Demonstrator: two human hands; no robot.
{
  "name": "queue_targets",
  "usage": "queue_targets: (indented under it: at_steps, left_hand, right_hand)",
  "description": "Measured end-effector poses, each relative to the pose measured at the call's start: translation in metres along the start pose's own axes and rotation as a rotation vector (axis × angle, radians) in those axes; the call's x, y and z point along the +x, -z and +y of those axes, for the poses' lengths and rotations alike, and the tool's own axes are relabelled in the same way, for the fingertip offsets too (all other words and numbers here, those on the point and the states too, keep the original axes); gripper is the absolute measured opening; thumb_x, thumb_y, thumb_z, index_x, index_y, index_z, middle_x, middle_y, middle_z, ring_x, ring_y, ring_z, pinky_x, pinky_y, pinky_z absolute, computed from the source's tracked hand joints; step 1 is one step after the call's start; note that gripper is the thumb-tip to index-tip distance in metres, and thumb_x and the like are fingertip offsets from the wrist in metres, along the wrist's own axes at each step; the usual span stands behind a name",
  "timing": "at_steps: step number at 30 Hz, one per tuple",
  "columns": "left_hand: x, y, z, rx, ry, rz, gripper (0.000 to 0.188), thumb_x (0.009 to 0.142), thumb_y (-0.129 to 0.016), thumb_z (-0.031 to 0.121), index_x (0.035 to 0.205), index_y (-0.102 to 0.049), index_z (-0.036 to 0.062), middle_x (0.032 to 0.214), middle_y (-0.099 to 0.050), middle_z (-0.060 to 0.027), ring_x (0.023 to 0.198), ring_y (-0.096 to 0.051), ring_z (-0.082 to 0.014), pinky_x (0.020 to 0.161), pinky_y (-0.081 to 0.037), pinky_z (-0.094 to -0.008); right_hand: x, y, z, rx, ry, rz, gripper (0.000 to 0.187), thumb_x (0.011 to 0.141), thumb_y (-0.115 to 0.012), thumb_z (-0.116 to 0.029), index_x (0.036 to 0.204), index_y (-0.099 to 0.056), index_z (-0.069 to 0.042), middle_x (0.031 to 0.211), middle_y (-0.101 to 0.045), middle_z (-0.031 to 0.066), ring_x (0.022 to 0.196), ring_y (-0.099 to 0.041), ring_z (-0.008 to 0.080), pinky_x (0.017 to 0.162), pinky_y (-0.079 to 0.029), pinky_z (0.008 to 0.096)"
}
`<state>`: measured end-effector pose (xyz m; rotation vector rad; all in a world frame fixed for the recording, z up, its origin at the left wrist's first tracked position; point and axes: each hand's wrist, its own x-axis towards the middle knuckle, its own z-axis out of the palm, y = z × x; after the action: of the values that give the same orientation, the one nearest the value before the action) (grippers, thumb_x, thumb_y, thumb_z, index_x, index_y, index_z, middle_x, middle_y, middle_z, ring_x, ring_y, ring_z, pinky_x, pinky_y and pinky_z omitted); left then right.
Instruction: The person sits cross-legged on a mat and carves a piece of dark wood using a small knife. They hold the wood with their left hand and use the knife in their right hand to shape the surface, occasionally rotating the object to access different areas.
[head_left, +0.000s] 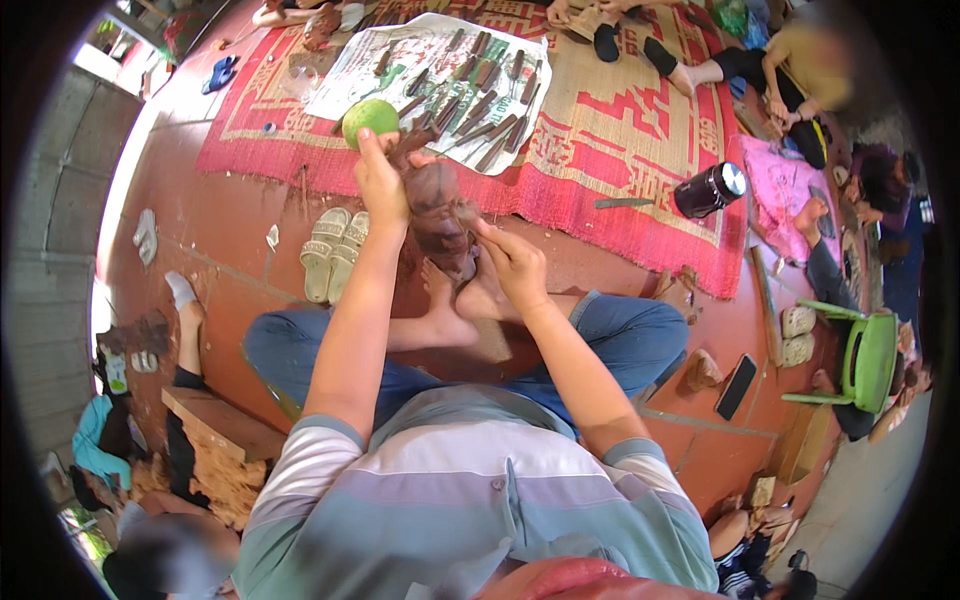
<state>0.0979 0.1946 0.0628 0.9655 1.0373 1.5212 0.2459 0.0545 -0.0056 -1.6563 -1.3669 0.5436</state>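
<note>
A dark reddish-brown carved wooden figure (437,200) stands tilted in front of me, its lower end by my bare feet. Around its upper part my left hand (383,185) is closed, thumb pointing up. A round green ball, perhaps a fruit (370,122), shows right at that thumb; whether the hand holds it or it lies behind, I cannot tell. My right hand (513,262) is closed in a pinch at the figure's right side. Its fingertips meet a small greyish-brown piece against the wood, too small to name.
Ahead, a red-and-tan woven mat (590,130) carries a white sheet (345,75) with several dark wooden sticks. A black thermos (705,193) lies near a flat blade (623,203). Beige sandals (330,255), a phone (736,387), a green chair (868,362) and a wooden block (222,420) surround me. Other people sit nearby.
</note>
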Motion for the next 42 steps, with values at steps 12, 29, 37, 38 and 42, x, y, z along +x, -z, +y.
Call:
queue_targets:
  at_steps: [12,29,37,38,42]
  left_hand:
    - [0.005,0.008,-0.001,-0.026,-0.043,-0.114,0.067,0.098,-0.033,0.053,0.088,-0.061,-0.0074,0.069,-0.062,-0.012,0.057,-0.06,-0.0175,0.061,-0.047,-0.0275]
    - [-0.061,0.136,0.034,-0.178,0.047,-0.424,0.068,0.099,-0.016,0.053,0.075,-0.055,0.003,0.057,-0.047,-0.007,0.063,-0.055,-0.022,0.074,-0.051,-0.0367]
    - [0.004,0.08,0.031,0.044,0.352,-0.757,0.064,0.098,-0.027,0.053,0.078,-0.059,0.0009,0.052,-0.045,-0.0056,0.062,-0.059,-0.0225,0.065,-0.051,-0.0326]
    - [0.016,0.074,0.029,0.006,0.373,-0.773,0.064,0.098,-0.028,0.053,0.083,-0.06,-0.0002,0.053,-0.047,-0.0053,0.063,-0.06,-0.0227,0.066,-0.051,-0.0332]
    - [0.056,0.062,0.021,-0.071,0.37,-0.786,0.062,0.098,-0.033,0.051,0.097,-0.062,-0.0032,0.055,-0.049,-0.0039,0.067,-0.063,-0.023,0.07,-0.052,-0.0339]
  right_hand:
    - [-0.083,0.07,0.109,0.67,-0.46,0.16,0.035,0.092,-0.06,-0.016,0.125,-0.056,-0.005,0.066,-0.048,-0.0075,0.05,-0.036,0.0007,0.043,-0.028,0.0174]
    - [-0.096,0.057,0.105,0.616,-0.449,0.11,0.036,0.098,-0.049,-0.022,0.128,-0.04,-0.005,0.068,-0.055,-0.0001,0.054,-0.048,0.0048,0.047,-0.037,0.0189]
    - [-0.106,0.029,0.123,0.567,-0.372,0.066,0.023,0.096,-0.05,-0.019,0.112,-0.057,-0.004,0.079,-0.059,-0.0001,0.061,-0.051,0.0059,0.052,-0.041,0.0212]
    - [-0.108,0.026,0.111,0.604,-0.432,0.053,0.023,0.096,-0.05,-0.018,0.112,-0.057,-0.004,0.077,-0.06,0.0006,0.061,-0.051,0.0064,0.054,-0.041,0.0216]
    - [-0.115,0.026,0.073,0.507,-0.47,0.052,0.024,0.094,-0.052,-0.015,0.115,-0.056,-0.006,0.074,-0.063,0.0023,0.06,-0.051,0.0075,0.058,-0.041,0.023]
